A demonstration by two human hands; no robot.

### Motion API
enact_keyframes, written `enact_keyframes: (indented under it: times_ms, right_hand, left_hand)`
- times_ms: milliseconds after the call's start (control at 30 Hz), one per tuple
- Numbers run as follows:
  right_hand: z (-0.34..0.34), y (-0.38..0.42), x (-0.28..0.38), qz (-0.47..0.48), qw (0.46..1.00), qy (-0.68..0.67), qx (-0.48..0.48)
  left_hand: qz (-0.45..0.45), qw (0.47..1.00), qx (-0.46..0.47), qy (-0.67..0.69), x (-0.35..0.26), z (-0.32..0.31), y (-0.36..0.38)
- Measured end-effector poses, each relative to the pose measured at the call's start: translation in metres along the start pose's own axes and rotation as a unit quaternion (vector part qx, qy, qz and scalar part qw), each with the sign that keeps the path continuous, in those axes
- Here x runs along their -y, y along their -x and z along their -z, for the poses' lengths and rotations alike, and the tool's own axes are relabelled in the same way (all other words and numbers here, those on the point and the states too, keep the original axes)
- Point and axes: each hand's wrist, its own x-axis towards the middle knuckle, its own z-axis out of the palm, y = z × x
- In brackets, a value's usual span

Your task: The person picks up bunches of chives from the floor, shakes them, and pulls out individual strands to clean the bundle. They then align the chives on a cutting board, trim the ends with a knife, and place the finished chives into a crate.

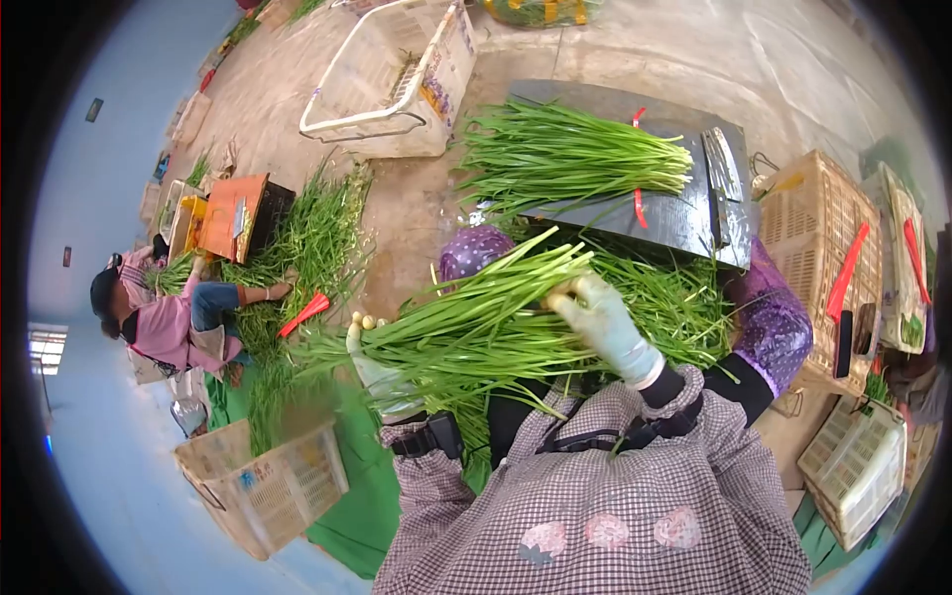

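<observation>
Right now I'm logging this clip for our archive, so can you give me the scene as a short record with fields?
Left hand: gloved left hand grips the green stalk bundle from below
Right hand: gloved right hand closed on the same bundle from above
Ahead: second stalk bundle on a dark board, with a cleaver
Right side: woven basket
Left side: seated person among loose stalks
Top: white crate

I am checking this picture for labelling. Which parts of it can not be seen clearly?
- Head view: left hand palm, hidden behind the bunch of green stalks.
- Right hand fingertips, buried in the stalks.
- Knife on the dark board: its edge is too small to judge.
- Seated person: what the hands do is too small.
- Top crate: cut off.
</observation>
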Motion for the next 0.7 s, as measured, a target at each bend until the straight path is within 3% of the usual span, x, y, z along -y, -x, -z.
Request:
enact_keyframes:
  times_ms: [67,100,133,200,233,333,367,433,467,500,533,567,600,633,700]
  right_hand:
    - [0.026,-0.002,0.032,-0.153,0.965,-0.212,0.039]
    - [0.034,0.001,0.017,-0.162,0.938,-0.299,0.067]
    - [0.035,0.007,0.007,-0.145,0.871,-0.467,0.053]
    - [0.055,0.020,-0.002,-0.131,0.868,-0.478,0.038]
    - [0.068,0.028,-0.007,-0.127,0.881,-0.455,0.023]
    - [0.103,0.054,-0.040,-0.148,0.906,-0.396,-0.003]
    - [0.117,0.056,-0.036,-0.215,0.962,-0.158,0.057]
    - [0.111,0.057,-0.021,-0.199,0.965,-0.135,0.107]
    - [0.103,0.057,-0.015,-0.181,0.964,-0.113,0.158]
    - [0.086,0.058,-0.028,-0.165,0.960,-0.147,0.172]
    - [0.075,0.049,-0.022,-0.193,0.942,-0.124,0.244]
    - [0.060,0.045,-0.031,0.023,0.971,-0.026,0.235]
    - [0.046,0.041,-0.040,0.238,0.945,0.074,0.212]
    - [0.040,0.038,-0.031,0.239,0.945,0.072,0.210]
    - [0.034,0.036,-0.009,0.075,0.983,-0.086,0.142]
  left_hand:
    - [0.023,0.997,0.038,0.059,0.001,0.001,0.001]
    - [0.025,0.997,0.037,0.060,0.003,0.008,-0.002]
    - [0.029,0.999,0.003,0.016,0.006,0.021,-0.008]
    - [0.036,0.995,-0.065,-0.074,0.010,0.041,-0.018]
    - [0.061,0.980,-0.102,-0.162,0.014,-0.022,0.015]
    - [0.036,0.983,-0.112,-0.141,0.024,-0.008,0.010]
    - [0.038,0.983,-0.113,-0.140,0.024,0.023,-0.004]
    - [-0.016,0.941,0.048,-0.336,0.018,0.098,-0.036]
    - [-0.014,0.940,0.052,-0.337,0.020,0.096,-0.038]
    - [0.011,0.984,0.020,-0.174,0.020,0.094,-0.040]
    - [0.035,0.999,-0.014,-0.007,0.020,0.090,-0.042]
    - [0.035,0.999,-0.011,-0.009,0.018,0.080,-0.041]
    - [0.047,0.999,0.001,-0.003,0.015,0.070,-0.039]
    - [0.058,0.998,0.013,0.002,0.010,0.055,-0.034]
    - [0.049,0.995,0.061,0.069,0.011,0.008,-0.009]
